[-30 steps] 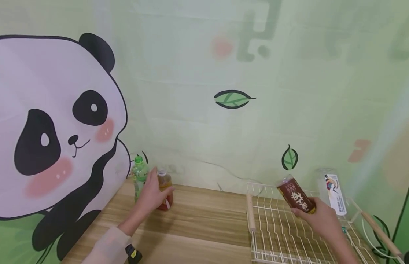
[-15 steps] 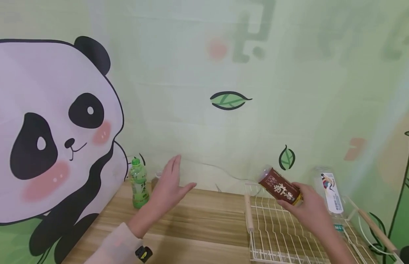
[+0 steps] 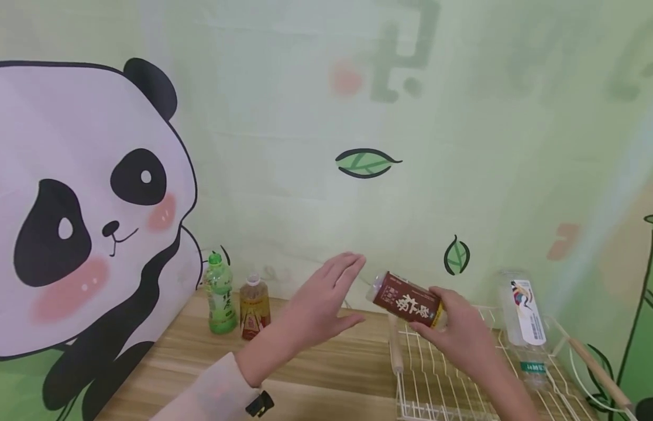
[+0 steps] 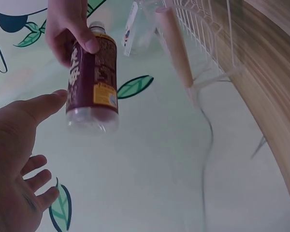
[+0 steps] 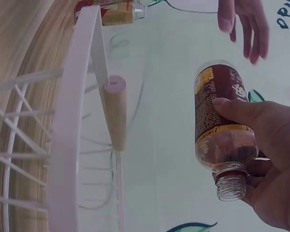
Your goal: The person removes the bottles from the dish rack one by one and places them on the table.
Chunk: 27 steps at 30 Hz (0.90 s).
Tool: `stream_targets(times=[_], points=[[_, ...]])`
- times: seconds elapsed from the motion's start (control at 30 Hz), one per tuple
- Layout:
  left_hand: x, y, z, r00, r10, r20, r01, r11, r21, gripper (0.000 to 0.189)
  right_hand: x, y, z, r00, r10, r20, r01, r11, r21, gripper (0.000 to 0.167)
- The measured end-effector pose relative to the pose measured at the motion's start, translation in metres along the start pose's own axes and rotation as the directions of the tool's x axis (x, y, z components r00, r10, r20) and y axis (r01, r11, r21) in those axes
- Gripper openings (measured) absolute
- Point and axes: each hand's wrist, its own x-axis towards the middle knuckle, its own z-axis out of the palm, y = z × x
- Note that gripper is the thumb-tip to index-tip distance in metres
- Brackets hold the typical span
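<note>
My right hand [image 3: 463, 330] grips a clear plastic bottle [image 3: 409, 299] with a dark red label, tilted above the left part of a white wire rack [image 3: 397, 383]. Its thumb lies across the label, and the bottle's bare threaded neck [image 5: 230, 188] shows without a cap in the right wrist view. The base points toward my left hand [image 3: 318, 301], which holds nothing. That hand's fingers are extended, and its thumb is close to the bottle's base end.
On the wooden table [image 3: 326, 365], a green bottle [image 3: 222, 298] and an amber drink bottle [image 3: 255, 310] stand upright at the back left. Another clear bottle [image 3: 526, 318] with a white label leans in the rack. The rack has wooden handles [image 3: 396, 348]. A panda-printed backdrop rises behind.
My left hand has moved right, away from the amber bottle, which stays standing beside the green one. My right hand has carried the red-labelled bottle left, turning it nearer to level.
</note>
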Motion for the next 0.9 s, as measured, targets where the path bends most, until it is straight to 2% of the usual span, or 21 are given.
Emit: stream_targets(times=[0.17,0.33,0.57,0.7,0.8,0.9], points=[[0.012,0.009,0.006,0.997,0.061,0.056,-0.064,0.997,0.053,0.108,0.002,-0.01,0.009,0.996,-0.081,-0.023,0.081,0.997,-0.001,0.075],[0.022,0.016,0.016,0.987,0.114,0.112,-0.123,0.99,0.076,0.109,0.004,-0.016,0.011,0.994,-0.111,-0.016,0.111,0.994,-0.004,0.074],[0.021,0.03,0.022,0.97,0.13,0.206,-0.154,0.983,0.104,0.099,-0.006,-0.031,0.006,0.991,-0.131,0.013,0.131,0.991,0.012,0.073],[0.02,0.035,0.022,0.973,0.132,0.189,-0.153,0.983,0.102,0.092,-0.01,-0.04,0.001,0.989,-0.149,0.014,0.149,0.989,0.004,0.074],[0.022,0.036,0.02,0.979,0.13,0.156,-0.147,0.984,0.102,0.086,-0.01,-0.044,-0.003,0.982,-0.187,-0.018,0.187,0.982,-0.003,0.072],[0.024,0.037,0.017,0.982,0.119,0.15,-0.135,0.985,0.103,0.083,-0.009,-0.045,-0.005,0.977,-0.21,-0.038,0.21,0.978,-0.011,0.071]])
